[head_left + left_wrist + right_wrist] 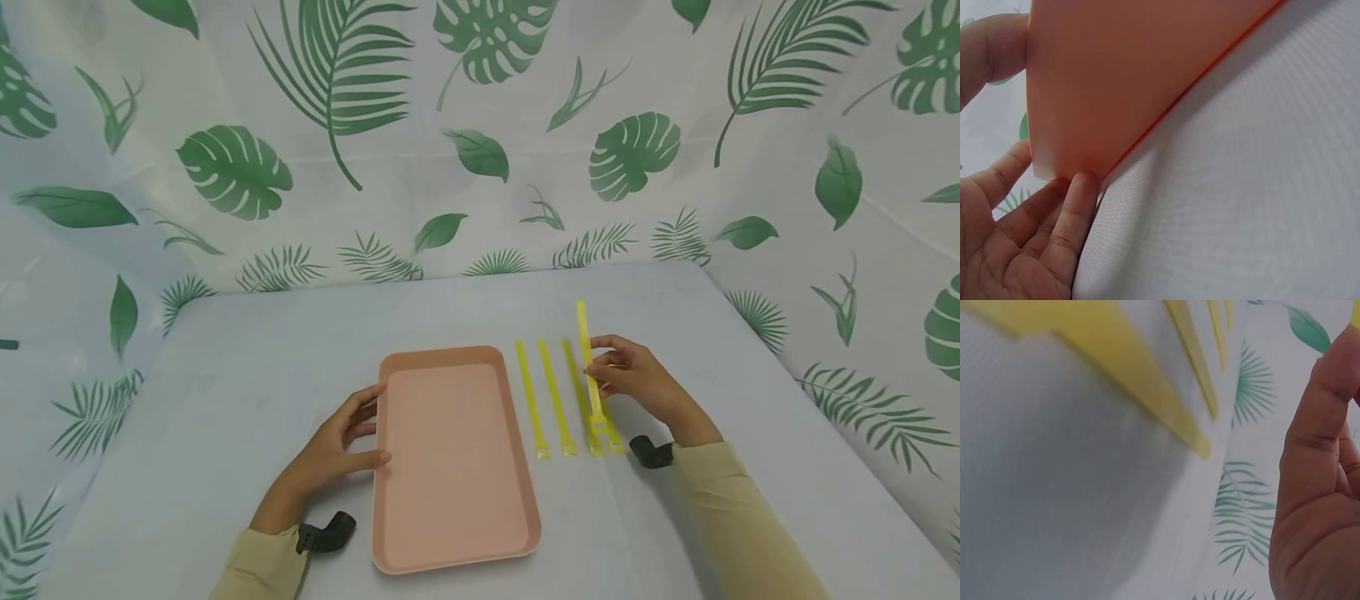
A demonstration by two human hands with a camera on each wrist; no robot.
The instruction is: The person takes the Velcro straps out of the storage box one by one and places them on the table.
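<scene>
My right hand (pixel 633 379) pinches a yellow hook-and-loop cable tie (pixel 582 329) between thumb and fingertips, its slotted head toward me. The held tie overlaps others on the table in the head view. Several matching yellow cable ties (pixel 529 400) lie side by side to the left of and beneath that hand, one largely hidden. At the left side of a pink rectangular tray (pixel 450 467), my left hand (pixel 326 454) rests its thumb and index finger on the rim. Other fingers (pixel 1079 197) touch the tray's outer wall (pixel 1104 75) low down in the left wrist view.
A white cloth covers the table (pixel 247 367). Behind and beside it hangs a white curtain (pixel 525 167) printed with green leaves. Black camera mounts sit on the left wrist (pixel 326 533) and right wrist (pixel 651 452).
</scene>
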